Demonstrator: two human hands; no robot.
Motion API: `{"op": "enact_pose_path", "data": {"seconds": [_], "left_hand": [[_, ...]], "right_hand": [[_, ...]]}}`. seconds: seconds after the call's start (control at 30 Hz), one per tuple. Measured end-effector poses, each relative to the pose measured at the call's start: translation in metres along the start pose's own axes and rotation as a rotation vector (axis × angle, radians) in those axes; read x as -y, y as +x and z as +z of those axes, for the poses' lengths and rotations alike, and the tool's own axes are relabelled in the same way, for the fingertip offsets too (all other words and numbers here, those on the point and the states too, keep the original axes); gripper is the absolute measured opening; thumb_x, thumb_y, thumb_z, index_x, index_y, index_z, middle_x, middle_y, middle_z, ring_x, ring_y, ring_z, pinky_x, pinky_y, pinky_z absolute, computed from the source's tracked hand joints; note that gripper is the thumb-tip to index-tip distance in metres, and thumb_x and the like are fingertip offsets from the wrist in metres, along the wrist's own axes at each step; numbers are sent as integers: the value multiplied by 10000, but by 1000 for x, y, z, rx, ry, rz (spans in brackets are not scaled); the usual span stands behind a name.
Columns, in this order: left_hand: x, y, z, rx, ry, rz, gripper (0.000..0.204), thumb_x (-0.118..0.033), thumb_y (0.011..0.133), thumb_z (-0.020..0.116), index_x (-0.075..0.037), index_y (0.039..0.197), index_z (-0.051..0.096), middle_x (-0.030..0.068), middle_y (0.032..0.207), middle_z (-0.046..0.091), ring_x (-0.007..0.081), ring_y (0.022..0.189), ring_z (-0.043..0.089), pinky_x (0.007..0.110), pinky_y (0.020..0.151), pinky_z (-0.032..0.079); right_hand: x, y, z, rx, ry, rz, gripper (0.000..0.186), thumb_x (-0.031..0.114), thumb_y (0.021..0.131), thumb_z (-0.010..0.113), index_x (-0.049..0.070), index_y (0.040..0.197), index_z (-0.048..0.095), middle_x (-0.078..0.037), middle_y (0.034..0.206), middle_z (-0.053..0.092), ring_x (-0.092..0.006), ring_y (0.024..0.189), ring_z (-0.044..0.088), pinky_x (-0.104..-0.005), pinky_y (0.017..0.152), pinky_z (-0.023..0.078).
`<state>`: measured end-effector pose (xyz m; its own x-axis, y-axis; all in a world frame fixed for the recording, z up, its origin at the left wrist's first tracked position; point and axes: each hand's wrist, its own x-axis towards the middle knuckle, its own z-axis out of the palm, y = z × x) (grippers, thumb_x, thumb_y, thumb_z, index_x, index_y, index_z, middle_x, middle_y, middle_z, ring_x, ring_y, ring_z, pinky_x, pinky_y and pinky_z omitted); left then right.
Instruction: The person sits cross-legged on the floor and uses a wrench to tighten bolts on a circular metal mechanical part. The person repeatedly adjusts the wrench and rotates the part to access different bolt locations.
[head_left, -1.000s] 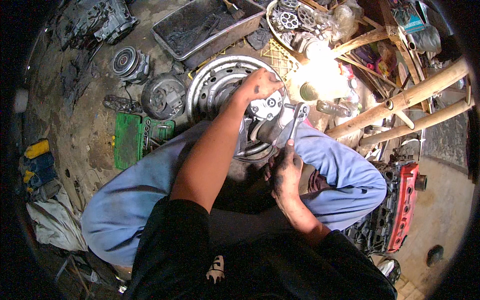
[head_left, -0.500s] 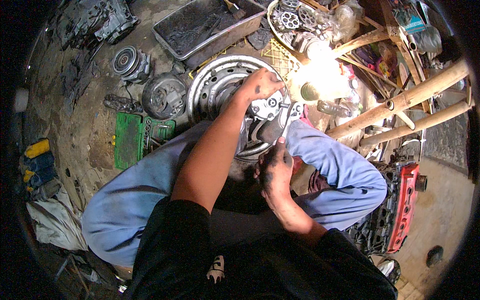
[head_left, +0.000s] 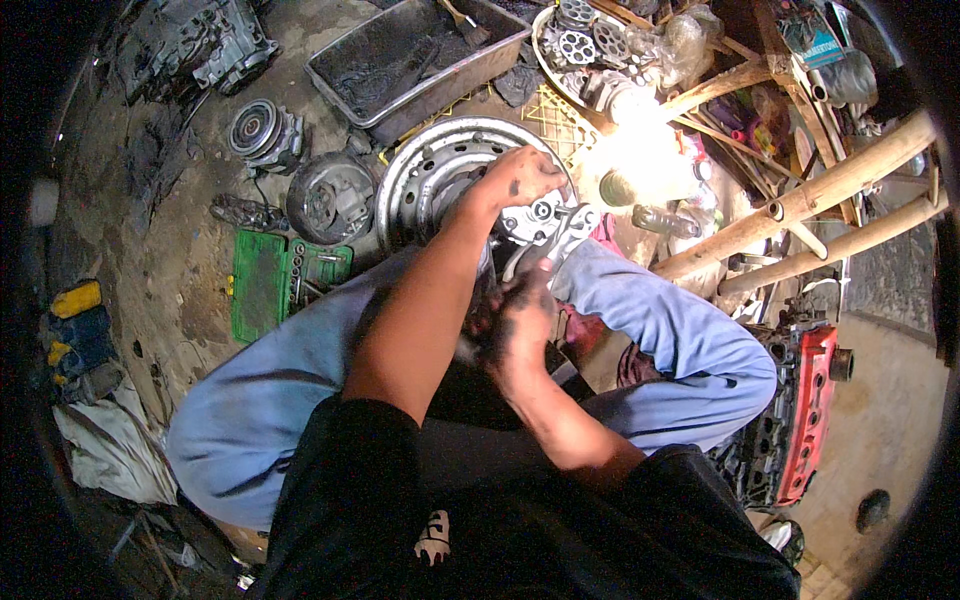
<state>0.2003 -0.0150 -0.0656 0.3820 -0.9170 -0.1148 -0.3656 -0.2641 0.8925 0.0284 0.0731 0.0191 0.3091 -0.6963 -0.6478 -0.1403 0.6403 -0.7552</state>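
A round silver metal part [head_left: 531, 222] with a shaft end sticking out rests over a steel wheel rim [head_left: 404, 163] between my legs. My left hand [head_left: 522, 176] is closed over its far edge, smudged with black grease. My right hand [head_left: 520, 318], also greasy, is wrapped around the handle of a ratchet wrench [head_left: 570, 237]. The ratchet's head sits at the right side of the silver part, by its shaft. The ratchet's lower end is hidden in my right fist.
Left of the rim are a green socket case [head_left: 259, 287], a dark round housing [head_left: 331, 196] and a pulley unit [head_left: 264, 131]. Beyond it stands a grimy tray [head_left: 415, 105] with a brush [head_left: 464, 22]. To the right are a bright lamp [head_left: 640, 150], wooden poles [head_left: 808, 200] and a red-topped engine part [head_left: 806, 416].
My right hand has swung left and slightly toward me, turning the ratchet handle with it. My left hand stays on the silver part.
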Motion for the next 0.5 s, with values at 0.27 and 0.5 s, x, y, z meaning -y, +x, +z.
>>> {"op": "enact_pose_path", "data": {"seconds": [0.27,0.5], "left_hand": [[-10,-4,2,-52,-83,17,349,-352,832,652,-26,935,720,206,926,689,333,927,662,405,819,505],[17,9,12,-65,-61,55,272,-309,818,656,-54,861,740,179,855,694,323,811,663,406,779,507]], "right_hand": [[19,-8,13,-1,144,152,548,640,974,334,124,794,376,-19,585,364,-186,463,376,-344,433,335],[20,-16,7,-43,105,177,569,637,975,334,107,773,384,-25,561,344,-186,421,350,-352,406,340]]}}
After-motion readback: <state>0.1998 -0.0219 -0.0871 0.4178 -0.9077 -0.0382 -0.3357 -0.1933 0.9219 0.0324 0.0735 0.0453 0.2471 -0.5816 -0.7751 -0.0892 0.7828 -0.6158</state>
